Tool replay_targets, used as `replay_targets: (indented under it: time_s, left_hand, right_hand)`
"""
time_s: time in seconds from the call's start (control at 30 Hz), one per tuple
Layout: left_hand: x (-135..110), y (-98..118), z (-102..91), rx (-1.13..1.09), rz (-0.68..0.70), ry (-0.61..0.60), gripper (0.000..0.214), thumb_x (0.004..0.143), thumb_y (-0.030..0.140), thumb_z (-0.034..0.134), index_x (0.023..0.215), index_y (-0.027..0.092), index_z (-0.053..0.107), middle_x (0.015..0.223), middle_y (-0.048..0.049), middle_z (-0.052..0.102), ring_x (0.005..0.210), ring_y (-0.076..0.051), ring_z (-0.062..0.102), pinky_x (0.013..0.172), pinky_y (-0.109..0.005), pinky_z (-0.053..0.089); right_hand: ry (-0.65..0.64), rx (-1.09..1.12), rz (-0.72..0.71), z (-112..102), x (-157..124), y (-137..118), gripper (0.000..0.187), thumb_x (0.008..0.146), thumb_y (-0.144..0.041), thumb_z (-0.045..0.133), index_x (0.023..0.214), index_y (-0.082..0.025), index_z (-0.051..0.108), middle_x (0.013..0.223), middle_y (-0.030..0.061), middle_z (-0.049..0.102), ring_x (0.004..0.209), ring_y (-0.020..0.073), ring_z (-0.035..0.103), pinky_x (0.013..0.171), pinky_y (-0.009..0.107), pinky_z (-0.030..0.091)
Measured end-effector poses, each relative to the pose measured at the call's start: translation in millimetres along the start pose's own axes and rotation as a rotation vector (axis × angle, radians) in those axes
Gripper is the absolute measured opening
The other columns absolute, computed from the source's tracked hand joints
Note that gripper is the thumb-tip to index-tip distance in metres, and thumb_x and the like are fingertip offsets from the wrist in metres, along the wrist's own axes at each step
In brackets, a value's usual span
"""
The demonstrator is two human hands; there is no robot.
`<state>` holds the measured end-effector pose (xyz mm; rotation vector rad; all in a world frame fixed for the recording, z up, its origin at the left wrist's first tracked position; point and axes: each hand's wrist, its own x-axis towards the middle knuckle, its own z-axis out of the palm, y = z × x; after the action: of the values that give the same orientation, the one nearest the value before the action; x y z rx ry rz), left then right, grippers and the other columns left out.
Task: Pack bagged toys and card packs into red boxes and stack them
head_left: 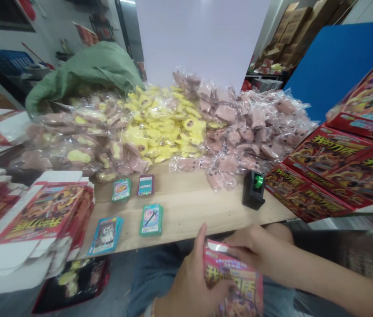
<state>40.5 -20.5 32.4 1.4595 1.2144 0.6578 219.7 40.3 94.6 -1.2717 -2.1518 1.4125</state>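
Note:
My left hand (189, 286) and my right hand (247, 248) hold a red printed cardboard box blank (234, 281) over my lap, just below the table's front edge. My left hand grips its lower side, and my right fingers pinch its top edge. Its lower end drops out of view. On the light wooden tabletop (186, 215), beyond my hands, lie several small stacks of printed cards, the nearest a blue-bordered stack (105, 235) and a green-bordered stack (151, 219). A black tape dispenser (254, 189) with a green roll stands to the right.
Heaps of plastic-bagged pink and yellow soft toys (173, 127) fill the table's far side, beside a green sack (83, 72). Stacks of flat printed box blanks (44, 215) sit at left. Red display boxes (331, 171) lie at right. Brown cartons (288, 39) stand behind a blue board (341, 66).

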Motion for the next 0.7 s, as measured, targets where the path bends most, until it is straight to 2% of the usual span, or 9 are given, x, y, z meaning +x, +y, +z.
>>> replay_targets:
  time_s: [0.1, 0.2, 0.27, 0.33, 0.43, 0.5, 0.6, 0.63, 0.7]
  left_hand:
    - [2.8, -9.0, 5.0, -0.021, 0.041, 0.010, 0.101, 0.067, 0.027, 0.065, 0.140, 0.014, -0.004, 0.098, -0.0063, 0.060, 0.084, -0.020, 0.057, 0.079, -0.032, 0.044]
    - [10.6, -13.9, 1.4, -0.085, 0.079, 0.134, 0.100, 0.063, 0.025, 0.070, 0.140, 0.019, 0.006, 0.113, -0.0076, 0.054, 0.098, -0.020, 0.053, 0.088, -0.031, 0.041]
    - [15.8, -5.5, -11.7, -0.122, 0.152, 0.043, 0.075, 0.067, 0.022, 0.068, 0.134, 0.022, 0.032, 0.116, -0.0061, 0.053, 0.102, -0.020, 0.052, 0.090, -0.028, 0.039]
    - [19.3, 13.2, -32.1, -0.064, 0.236, -0.206, 0.039, 0.076, 0.021, 0.059, 0.115, 0.022, 0.056, 0.102, -0.0031, 0.060, 0.092, -0.018, 0.056, 0.082, -0.024, 0.043]
    - [28.1, 45.9, -62.2, 0.177, 0.354, -0.466, 0.023, 0.085, 0.020, 0.048, 0.100, 0.022, 0.065, 0.080, -0.0007, 0.063, 0.073, -0.014, 0.058, 0.068, -0.020, 0.044]
    - [45.9, 57.7, -72.6, 0.307, 0.474, -0.422, 0.026, 0.087, 0.017, 0.044, 0.104, 0.024, 0.063, 0.084, -0.0015, 0.062, 0.077, -0.013, 0.058, 0.070, -0.020, 0.044]
    - [91.9, 49.0, -67.9, 0.427, 0.681, -0.091, 0.033, 0.089, 0.018, 0.038, 0.118, 0.023, 0.054, 0.103, -0.0063, 0.060, 0.092, -0.015, 0.057, 0.081, -0.026, 0.046]
    - [108.3, 40.6, -62.2, 0.466, 0.748, 0.001, 0.035, 0.089, 0.018, 0.038, 0.121, 0.022, 0.051, 0.109, -0.0080, 0.058, 0.097, -0.017, 0.056, 0.084, -0.029, 0.046]
    - [134.6, 21.9, -49.2, 0.545, 0.842, 0.060, 0.035, 0.089, 0.020, 0.040, 0.123, 0.021, 0.049, 0.115, -0.0096, 0.055, 0.102, -0.018, 0.055, 0.085, -0.032, 0.048]
  right_hand:
    - [-0.163, -0.090, -0.063, -4.0, -3.3, -9.0, 0.023, 0.082, -0.021, 0.047, 0.079, -0.020, 0.070, 0.076, 0.0028, 0.068, 0.066, 0.0143, 0.058, 0.061, 0.022, 0.044]
    - [-0.132, 0.054, -0.123, 7.9, -12.9, -8.6, 0.031, 0.084, -0.026, 0.046, 0.113, -0.026, 0.059, 0.119, 0.0063, 0.057, 0.104, 0.0194, 0.054, 0.085, 0.029, 0.044]
    - [0.076, 0.092, -0.158, 28.0, -23.1, 2.2, 0.036, 0.083, -0.027, 0.048, 0.119, -0.029, 0.054, 0.127, 0.0068, 0.049, 0.116, 0.0208, 0.046, 0.094, 0.033, 0.039]
    - [0.347, 0.072, -0.139, 49.7, -34.2, 19.8, 0.029, 0.082, -0.026, 0.051, 0.109, -0.028, 0.061, 0.114, 0.0083, 0.055, 0.109, 0.0212, 0.050, 0.092, 0.033, 0.041]
    - [0.596, 0.093, -0.057, 57.8, -41.0, 49.9, 0.016, 0.080, -0.030, 0.053, 0.083, -0.024, 0.067, 0.092, 0.0079, 0.060, 0.091, 0.0210, 0.057, 0.081, 0.031, 0.046]
    - [0.756, 0.198, 0.092, 35.0, -33.3, 68.0, 0.019, 0.079, -0.035, 0.052, 0.082, -0.023, 0.067, 0.094, 0.0078, 0.060, 0.093, 0.0219, 0.056, 0.083, 0.032, 0.045]
    - [1.041, 0.387, 0.501, -28.6, -6.2, 95.6, 0.032, 0.083, -0.033, 0.048, 0.112, -0.023, 0.053, 0.113, 0.0071, 0.054, 0.105, 0.0202, 0.050, 0.089, 0.033, 0.042]
    - [1.037, 0.426, 0.568, -50.0, 4.8, 105.4, 0.033, 0.083, -0.032, 0.049, 0.115, -0.021, 0.051, 0.113, 0.0080, 0.054, 0.102, 0.0201, 0.052, 0.085, 0.033, 0.044]
    - [0.966, 0.536, 0.715, -82.8, 25.9, 124.0, 0.030, 0.083, -0.031, 0.052, 0.110, -0.017, 0.053, 0.104, 0.0081, 0.057, 0.089, 0.0190, 0.058, 0.075, 0.035, 0.049]
